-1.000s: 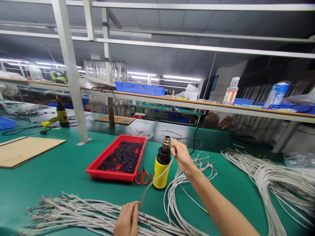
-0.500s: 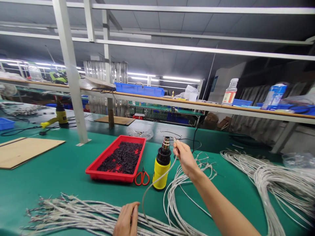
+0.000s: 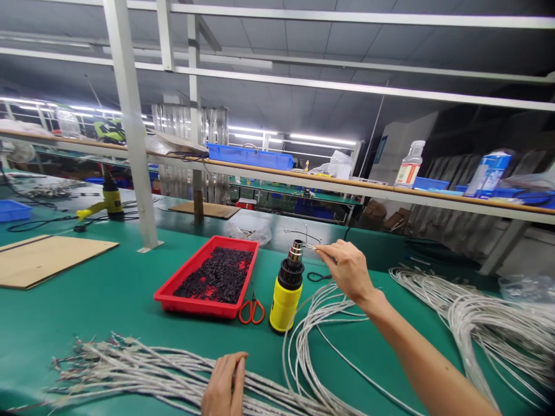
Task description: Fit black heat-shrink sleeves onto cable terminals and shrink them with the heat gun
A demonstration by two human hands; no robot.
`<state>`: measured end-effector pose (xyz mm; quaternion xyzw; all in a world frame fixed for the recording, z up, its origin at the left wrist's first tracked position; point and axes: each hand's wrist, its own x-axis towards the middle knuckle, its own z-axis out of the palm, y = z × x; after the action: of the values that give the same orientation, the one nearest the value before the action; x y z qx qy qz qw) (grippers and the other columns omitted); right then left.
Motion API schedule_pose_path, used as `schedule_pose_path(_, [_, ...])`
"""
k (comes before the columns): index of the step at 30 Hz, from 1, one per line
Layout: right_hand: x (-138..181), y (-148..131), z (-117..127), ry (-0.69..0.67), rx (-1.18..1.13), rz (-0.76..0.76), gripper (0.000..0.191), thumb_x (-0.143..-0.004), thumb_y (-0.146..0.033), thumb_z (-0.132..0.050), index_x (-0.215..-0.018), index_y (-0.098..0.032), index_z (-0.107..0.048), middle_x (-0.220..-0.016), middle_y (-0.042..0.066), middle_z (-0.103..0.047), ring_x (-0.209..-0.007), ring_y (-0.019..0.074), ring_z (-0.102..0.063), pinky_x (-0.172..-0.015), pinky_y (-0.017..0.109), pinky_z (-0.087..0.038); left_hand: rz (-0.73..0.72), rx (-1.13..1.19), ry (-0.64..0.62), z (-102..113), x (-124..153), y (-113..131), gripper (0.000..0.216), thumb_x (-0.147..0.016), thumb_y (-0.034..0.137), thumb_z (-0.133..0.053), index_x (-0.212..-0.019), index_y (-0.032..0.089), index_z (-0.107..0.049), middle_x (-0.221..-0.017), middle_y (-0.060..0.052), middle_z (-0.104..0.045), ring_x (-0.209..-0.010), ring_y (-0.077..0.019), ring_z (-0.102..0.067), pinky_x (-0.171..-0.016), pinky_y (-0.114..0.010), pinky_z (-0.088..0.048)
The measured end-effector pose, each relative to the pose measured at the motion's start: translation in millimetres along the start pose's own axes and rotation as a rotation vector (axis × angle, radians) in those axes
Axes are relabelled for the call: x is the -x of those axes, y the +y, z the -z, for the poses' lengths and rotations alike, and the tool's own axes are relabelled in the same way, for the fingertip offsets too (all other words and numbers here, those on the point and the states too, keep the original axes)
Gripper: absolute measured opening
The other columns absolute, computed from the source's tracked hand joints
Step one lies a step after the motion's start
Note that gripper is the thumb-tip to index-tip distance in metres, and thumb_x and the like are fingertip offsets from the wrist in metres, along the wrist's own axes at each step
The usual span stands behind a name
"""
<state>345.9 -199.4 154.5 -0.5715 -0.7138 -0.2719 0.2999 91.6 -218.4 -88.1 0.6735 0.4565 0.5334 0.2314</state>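
Observation:
My right hand (image 3: 349, 271) is raised beside the nozzle of an upright yellow and black heat gun (image 3: 285, 303). Its thumb and fingertips pinch a thin white cable (image 3: 309, 245) close to the stripped end, which points left to the nozzle's mouth. Lower down, my left hand (image 3: 223, 384) rests over a bundle of white cables (image 3: 165, 372), thumb apart from the fingers. Frayed wire ends fan out at this bundle's left. More looped cables (image 3: 303, 335) lie between the heat gun and my right forearm.
A red tray (image 3: 162, 301) holds many small black pieces. Red-handled scissors (image 3: 251, 311) lie between it and the heat gun. Another cable bundle (image 3: 459, 309) is at right, cardboard (image 3: 52, 260) at left. A white post (image 3: 130, 127) and a shelf (image 3: 364, 189) stand across the back.
My right hand has moved right and turned, bringing the cable end level over the nozzle's mouth. The cable's slack has shifted right. My left hand stays on the bundle; the view has shifted slightly.

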Motion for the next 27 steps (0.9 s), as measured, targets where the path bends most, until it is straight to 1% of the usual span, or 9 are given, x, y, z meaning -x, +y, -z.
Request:
schedule_pose_path(3, [-8,9,9,-0.036,0.079,0.044,0.024,-0.094,-0.031,-0.051,-0.094,-0.021,-0.073,-0.075,0.006,-0.070,-0.066,0.0190,-0.053,-0.065,0.031,-0.032,0.002,-0.003,-0.016,1,0,0,0.031,-0.091,0.041,-0.039,-0.090,0.023,-0.065,-0.086,-0.005,-0.067,-0.083,-0.0221,-0.061,-0.077,-0.035,-0.049])
schedule_pose_path(6, [-20,16,16,-0.087,0.085,0.108,0.024,-0.094,-0.031,-0.051,-0.088,-0.023,-0.073,-0.072,0.005,-0.070,-0.066,0.0182,-0.054,-0.066,0.031,-0.030,-0.009,-0.006,-0.024,1,0,-1,0.031,-0.091,0.041,-0.039,-0.091,0.024,-0.065,-0.087,-0.005,-0.067,-0.084,-0.0223,-0.061,-0.078,-0.035,-0.049])
schedule_pose_path(9, [-30,20,19,-0.140,0.086,0.171,0.025,-0.093,-0.031,-0.051,-0.086,-0.023,-0.073,-0.068,0.005,-0.069,-0.066,0.0184,-0.054,-0.067,0.031,-0.030,-0.013,-0.012,-0.024,2,0,0,0.030,-0.092,0.040,-0.039,-0.090,0.024,-0.065,-0.086,-0.004,-0.067,-0.083,-0.0218,-0.061,-0.079,-0.035,-0.049])
schedule_pose_path(11, [-34,22,19,-0.169,0.090,0.199,0.025,-0.094,-0.031,-0.050,-0.086,-0.022,-0.073,-0.069,0.005,-0.069,-0.066,0.0185,-0.055,-0.067,0.031,-0.030,-0.013,-0.014,-0.019,3,-1,1,0.030,-0.092,0.039,-0.039,-0.089,0.024,-0.065,-0.085,-0.003,-0.067,-0.082,-0.0215,-0.062,-0.077,-0.034,-0.049])
schedule_pose_path(15, [-37,19,17,-0.193,0.089,0.234,0.024,-0.093,-0.027,-0.050,-0.087,-0.021,-0.073,-0.071,0.005,-0.070,-0.068,0.0191,-0.056,-0.067,0.032,-0.030,-0.017,-0.005,-0.019,4,-1,3,0.030,-0.092,0.038,-0.038,-0.089,0.025,-0.065,-0.084,-0.003,-0.066,-0.082,-0.0209,-0.062,-0.075,-0.033,-0.049])
schedule_pose_path(19, [-39,13,16,-0.203,0.098,0.246,0.021,-0.091,-0.023,-0.053,-0.085,-0.020,-0.073,-0.071,0.006,-0.070,-0.068,0.0194,-0.056,-0.067,0.032,-0.030,-0.025,-0.014,-0.013,3,0,3,0.029,-0.092,0.037,-0.038,-0.089,0.024,-0.065,-0.085,-0.003,-0.066,-0.082,-0.0214,-0.061,-0.078,-0.034,-0.048])
schedule_pose_path(27, [-43,5,16,-0.244,0.191,0.251,0.020,-0.088,-0.015,-0.055,-0.082,-0.019,-0.073,-0.070,0.006,-0.070,-0.068,0.0194,-0.058,-0.066,0.031,-0.029,-0.026,-0.002,-0.027,2,1,-2,0.027,-0.093,0.036,-0.039,-0.091,0.025,-0.064,-0.085,-0.002,-0.066,-0.084,-0.0206,-0.060,-0.079,-0.033,-0.046])
